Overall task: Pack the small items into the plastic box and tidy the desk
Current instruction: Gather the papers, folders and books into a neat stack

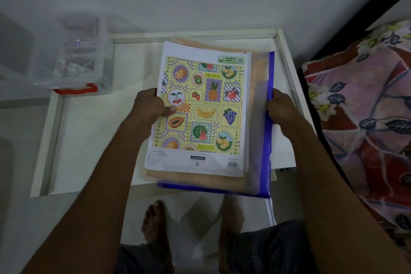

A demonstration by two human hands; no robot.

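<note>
I hold a stack of stationery above the white desk [93, 131]. On top lies an exercise book [200, 113] with a fruit-pattern cover. Under it are tan folders and a clear folder with a blue edge [269, 118]. My left hand [151, 109] grips the stack's left side, thumb on the cover. My right hand [282, 107] grips the blue edge on the right. The clear plastic box [77, 62] with a red handle stands at the desk's far left corner, blurred, with small items inside.
The desk has raised rims at the left [50, 138], back and right [289, 69]. A bed with a floral cover [364, 107] stands close on the right. A white wall is behind the desk. My bare foot [154, 222] rests on the floor below.
</note>
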